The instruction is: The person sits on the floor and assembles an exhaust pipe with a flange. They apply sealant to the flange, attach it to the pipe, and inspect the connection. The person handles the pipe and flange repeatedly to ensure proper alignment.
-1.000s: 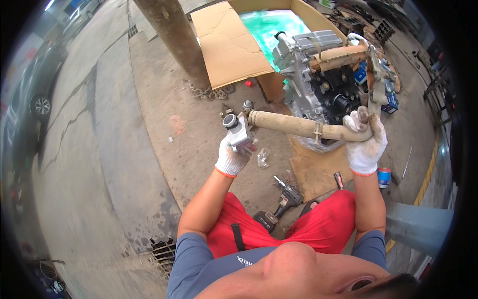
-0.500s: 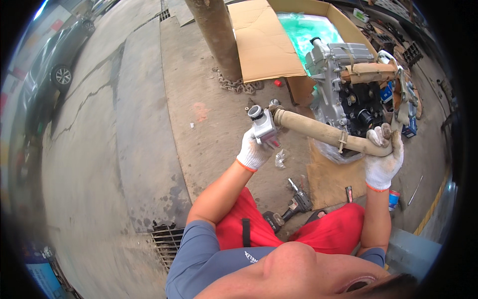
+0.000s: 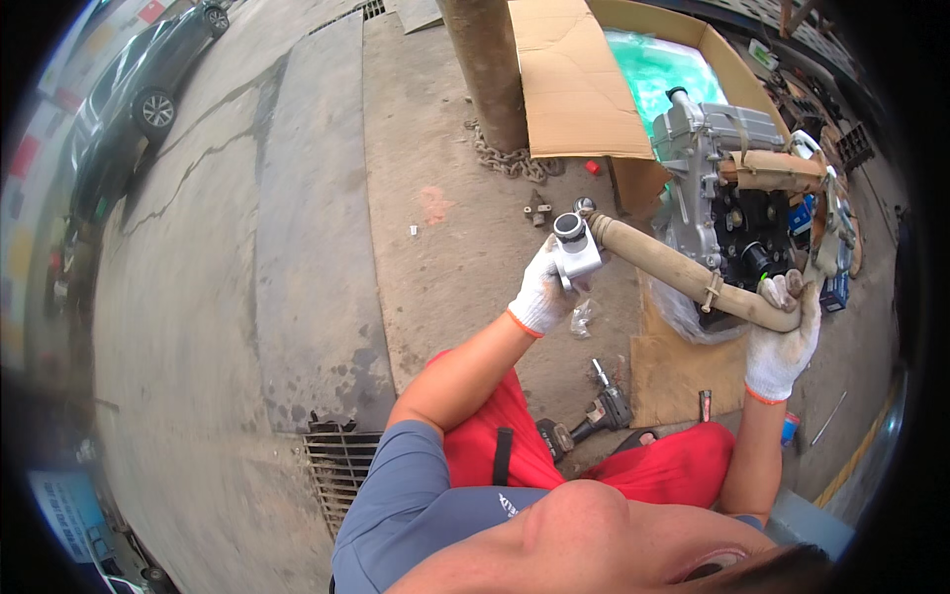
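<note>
A long tan hose (image 3: 673, 267) runs from a grey metal fitting (image 3: 574, 247) at its left end to a bend at its right end. My left hand (image 3: 542, 292), in a white glove with an orange cuff, grips the metal fitting. My right hand (image 3: 784, 342), gloved the same way, holds the hose at its bend. Just behind the hose stands a grey engine (image 3: 732, 188) on a plastic sheet, with a second tan hose (image 3: 777, 170) across its top.
An open cardboard box (image 3: 584, 89) with a green lining lies behind the engine, next to a thick post (image 3: 490, 69) with a chain (image 3: 510, 163) at its foot. A power tool (image 3: 594, 416) lies on the concrete by my knees. A drain grate (image 3: 341, 470) sits at lower left. A dark car (image 3: 139, 119) is parked far left.
My view has shifted, so the engine and box sit further right. Both hands keep their grip on the hose, which has risen slightly and tilted with its fitting end higher.
</note>
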